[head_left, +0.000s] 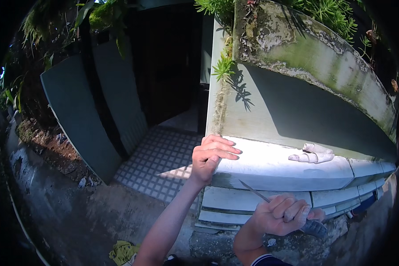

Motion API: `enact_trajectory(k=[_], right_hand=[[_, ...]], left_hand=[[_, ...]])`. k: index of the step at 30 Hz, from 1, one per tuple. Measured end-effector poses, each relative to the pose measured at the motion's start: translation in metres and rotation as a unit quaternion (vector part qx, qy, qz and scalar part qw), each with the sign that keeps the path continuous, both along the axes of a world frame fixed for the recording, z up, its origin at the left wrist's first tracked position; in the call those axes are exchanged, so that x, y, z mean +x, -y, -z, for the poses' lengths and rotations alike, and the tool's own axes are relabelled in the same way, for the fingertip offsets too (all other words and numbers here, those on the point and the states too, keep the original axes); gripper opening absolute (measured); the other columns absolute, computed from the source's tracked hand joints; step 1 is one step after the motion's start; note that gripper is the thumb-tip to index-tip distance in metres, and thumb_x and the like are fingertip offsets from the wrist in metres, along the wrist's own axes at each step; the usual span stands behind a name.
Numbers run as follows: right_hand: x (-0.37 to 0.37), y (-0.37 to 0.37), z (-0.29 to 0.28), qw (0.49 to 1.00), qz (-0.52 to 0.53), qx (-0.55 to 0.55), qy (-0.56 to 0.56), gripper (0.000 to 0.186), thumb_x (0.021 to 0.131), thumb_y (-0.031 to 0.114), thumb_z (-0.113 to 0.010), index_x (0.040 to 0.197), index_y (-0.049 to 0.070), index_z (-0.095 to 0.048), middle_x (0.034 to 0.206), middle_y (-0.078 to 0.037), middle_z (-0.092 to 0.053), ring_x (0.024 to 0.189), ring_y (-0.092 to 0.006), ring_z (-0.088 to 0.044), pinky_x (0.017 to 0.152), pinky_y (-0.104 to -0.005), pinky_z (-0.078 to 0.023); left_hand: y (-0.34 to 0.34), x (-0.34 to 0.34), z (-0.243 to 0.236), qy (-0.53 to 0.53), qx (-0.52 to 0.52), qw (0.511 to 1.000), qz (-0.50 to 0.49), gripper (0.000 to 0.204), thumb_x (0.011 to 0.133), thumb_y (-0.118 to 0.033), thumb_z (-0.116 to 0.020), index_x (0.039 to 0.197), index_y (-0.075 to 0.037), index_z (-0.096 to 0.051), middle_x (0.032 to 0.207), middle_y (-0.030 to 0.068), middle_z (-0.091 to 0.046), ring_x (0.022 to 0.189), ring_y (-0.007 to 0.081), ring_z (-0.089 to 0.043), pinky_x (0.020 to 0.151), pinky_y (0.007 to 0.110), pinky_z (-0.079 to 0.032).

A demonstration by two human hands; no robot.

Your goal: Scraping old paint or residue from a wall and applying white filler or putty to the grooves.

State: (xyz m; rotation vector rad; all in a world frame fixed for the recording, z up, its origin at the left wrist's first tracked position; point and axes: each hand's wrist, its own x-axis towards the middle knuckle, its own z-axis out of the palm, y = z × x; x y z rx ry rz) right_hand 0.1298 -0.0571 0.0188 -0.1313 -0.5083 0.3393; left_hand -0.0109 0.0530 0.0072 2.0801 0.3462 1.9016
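My left hand [211, 156] rests on the left end of a white ledge [270, 165], its fingers stretched out over the top and corner. My right hand [284, 214] is closed round a knife, its fingers dusty with white. The knife's thin, pointed blade [253, 191] points up and left, toward the ledge's front face. Below the fist, the dark grey end of the handle [315, 228] sticks out. On the ledge lie several pale, rolled, dusty pieces [314, 155]; I cannot make out what they are.
White stepped slabs [252, 200] run below the ledge. Behind it rises a pale wall [257, 119], under a mossy curved planter [314, 57]. Left are a checked tile floor [159, 155], a green panel [77, 106] and a dark doorway [168, 66]. Yellow-green cloth [123, 252] lies low.
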Motion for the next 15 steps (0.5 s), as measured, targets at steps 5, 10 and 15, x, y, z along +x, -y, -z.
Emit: enact_trajectory(k=[5,10,15], right_hand=[[-0.006,0.004,-0.017,0.992,-0.076,0.074,0.074,0.024,0.092,0.005,-0.045,0.100,0.019,-0.028,0.049,0.005,-0.016,0.035,-0.0041,-0.016,0.034,-0.0185,-0.018],[0.017,0.003,0.012,0.950,0.071,-0.271,0.135,0.024,0.096,0.036,-0.037,0.088,0.014,-0.034,0.051,0.005,-0.030,0.041,-0.0045,-0.031,0.041,-0.0215,-0.037],[0.004,-0.007,0.002,0.988,-0.061,-0.015,0.144,0.012,0.096,0.021,-0.041,0.103,0.014,-0.036,0.056,0.006,-0.029,0.039,-0.0034,-0.026,0.040,-0.0183,-0.033]], left_hand=[[-0.006,-0.006,-0.001,-0.016,0.021,1.000,-0.012,0.042,0.088,-0.028,-0.040,0.081,-0.007,-0.075,0.089,0.0047,-0.073,0.098,0.0217,-0.061,0.092,0.036,-0.039],[-0.006,-0.001,-0.001,0.004,0.016,1.000,0.000,0.041,0.088,-0.028,-0.041,0.081,-0.007,-0.075,0.089,0.0048,-0.073,0.097,0.0217,-0.060,0.092,0.036,-0.039],[-0.008,-0.004,0.000,0.000,0.022,1.000,-0.001,0.039,0.086,-0.026,-0.041,0.081,-0.007,-0.075,0.090,0.0050,-0.073,0.098,0.0220,-0.060,0.093,0.035,-0.038]])
